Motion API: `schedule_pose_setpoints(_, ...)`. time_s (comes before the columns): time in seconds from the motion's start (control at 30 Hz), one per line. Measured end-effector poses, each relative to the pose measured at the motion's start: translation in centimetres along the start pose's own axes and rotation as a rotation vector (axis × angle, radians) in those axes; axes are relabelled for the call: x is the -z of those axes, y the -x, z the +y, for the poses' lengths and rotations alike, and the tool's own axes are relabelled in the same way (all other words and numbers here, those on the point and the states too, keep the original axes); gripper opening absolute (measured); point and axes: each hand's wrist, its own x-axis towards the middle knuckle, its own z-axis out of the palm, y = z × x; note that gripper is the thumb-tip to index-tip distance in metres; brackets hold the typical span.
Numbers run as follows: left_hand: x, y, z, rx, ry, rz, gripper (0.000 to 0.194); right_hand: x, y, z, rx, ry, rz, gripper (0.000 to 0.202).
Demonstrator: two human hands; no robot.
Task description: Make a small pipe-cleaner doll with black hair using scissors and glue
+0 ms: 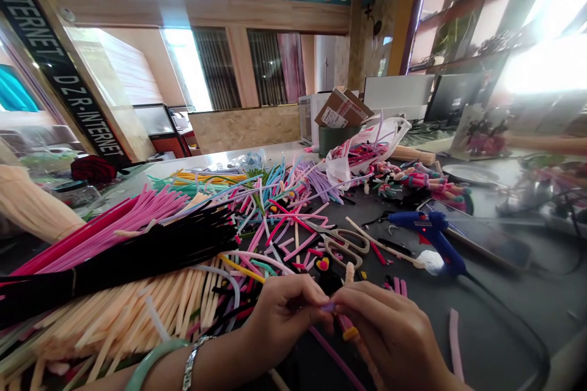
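Note:
My left hand (287,311), closed in a pinch, grips one side of a small purple pipe cleaner piece (327,306). From the other side my right hand (389,327) pinches the same piece, its fingertips nearly touching those of the left. Just beyond my fingers is a black fuzzy shape with a red and yellow patch (323,264). Beside it a peach pipe cleaner end (350,272) sticks up. Below the pinch, a yellow bit (350,333) shows against peach twisted stems, partly hidden by my right hand. A mauve pipe cleaner (337,357) runs toward the near edge.
Scissors (346,247) lie past my hands. A blue glue gun (431,235) with a lit red light rests at right, its cord trailing nearby. Bundles of black (156,253) and peach pipe cleaners (137,317) cover the left. A plastic bag (367,149) and finished-looking dolls (431,183) sit behind.

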Motion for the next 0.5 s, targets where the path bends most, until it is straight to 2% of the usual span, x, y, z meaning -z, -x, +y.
schedule_pose_setpoints(0.2,-0.08,0.04,0.13,0.125,0.156,0.007,0.024,0.03,-0.15,-0.05,-0.001,0.0,-0.009,0.024)
schedule_pose_setpoints(0.5,0.04,-0.3,0.21,0.214,0.275,0.0,0.027,0.15,-0.23,-0.22,-0.008,-0.026,-0.004,0.023)
